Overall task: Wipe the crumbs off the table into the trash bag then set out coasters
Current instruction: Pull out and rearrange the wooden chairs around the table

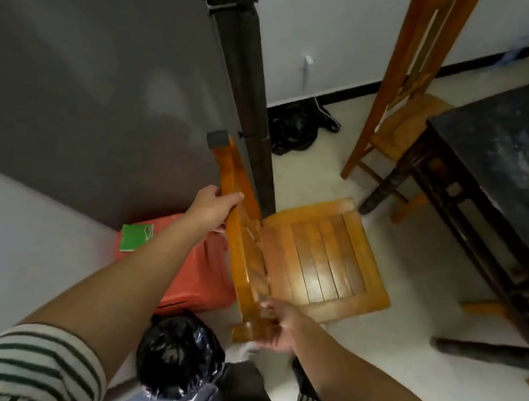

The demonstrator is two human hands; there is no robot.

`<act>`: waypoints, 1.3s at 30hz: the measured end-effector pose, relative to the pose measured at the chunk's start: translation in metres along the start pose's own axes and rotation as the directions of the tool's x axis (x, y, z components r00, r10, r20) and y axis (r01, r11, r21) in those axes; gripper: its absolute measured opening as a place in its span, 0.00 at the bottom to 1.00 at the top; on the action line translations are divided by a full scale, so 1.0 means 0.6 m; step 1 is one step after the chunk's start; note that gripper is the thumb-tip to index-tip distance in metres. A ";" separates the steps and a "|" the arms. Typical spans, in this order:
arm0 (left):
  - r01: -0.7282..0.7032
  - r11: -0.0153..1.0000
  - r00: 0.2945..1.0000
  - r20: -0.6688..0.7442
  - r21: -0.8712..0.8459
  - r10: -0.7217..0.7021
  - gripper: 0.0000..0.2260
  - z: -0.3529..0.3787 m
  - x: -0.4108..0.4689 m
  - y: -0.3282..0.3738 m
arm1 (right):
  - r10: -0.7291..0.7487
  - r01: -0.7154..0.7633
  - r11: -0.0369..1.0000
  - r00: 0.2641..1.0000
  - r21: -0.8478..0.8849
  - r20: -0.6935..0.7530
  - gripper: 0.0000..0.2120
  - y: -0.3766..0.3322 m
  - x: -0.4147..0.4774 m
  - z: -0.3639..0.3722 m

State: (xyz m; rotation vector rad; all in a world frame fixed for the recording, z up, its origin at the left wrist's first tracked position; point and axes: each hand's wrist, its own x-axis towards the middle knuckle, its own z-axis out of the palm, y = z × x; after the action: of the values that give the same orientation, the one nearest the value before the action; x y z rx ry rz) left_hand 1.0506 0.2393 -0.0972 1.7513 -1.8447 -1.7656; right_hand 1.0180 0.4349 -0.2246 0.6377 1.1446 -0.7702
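Note:
Both my hands hold a wooden chair (319, 261) by its backrest, seen from above. My left hand (211, 207) grips the far end of the top rail. My right hand (277, 327) grips the near end of that rail. The dark table (519, 161) stands at the right, its top dusted with pale crumbs. A bin lined with a black trash bag (177, 361) sits on the floor below my arms, left of my right hand. No coasters are in view.
A grey fridge (86, 68) fills the left. An orange plastic stool (200, 270) with a green packet (136, 237) sits behind the chair. A second wooden chair (408, 94) stands at the table's far side. A black bag (289, 131) lies by the wall.

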 end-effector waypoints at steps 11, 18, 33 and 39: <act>-0.087 0.970 0.986 0.157 0.225 0.052 0.14 -0.022 0.044 -0.007 | -0.653 0.532 0.679 0.752 -0.506 -0.087 0.14 -0.023 -0.081 0.088; -0.009 0.988 0.979 0.202 0.151 -0.022 0.13 -0.023 0.066 0.019 | -0.561 0.578 0.675 0.806 -0.458 0.189 0.20 -0.003 -0.136 0.089; 0.238 0.951 0.920 0.360 -0.196 -0.156 0.09 0.132 0.018 0.014 | -0.532 0.248 0.389 0.847 -0.887 0.004 0.38 -0.019 -0.225 -0.089; 0.275 0.941 0.905 0.384 -0.199 -0.183 0.09 0.231 -0.026 0.033 | -0.531 0.242 0.450 0.847 -0.860 -0.040 0.27 -0.029 -0.280 -0.191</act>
State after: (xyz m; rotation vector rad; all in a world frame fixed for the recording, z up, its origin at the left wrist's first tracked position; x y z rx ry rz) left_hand 0.9504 0.3351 -0.1217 1.6963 -1.4694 -2.4321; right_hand 0.9041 0.5490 -0.0993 -0.3862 1.8133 -0.3988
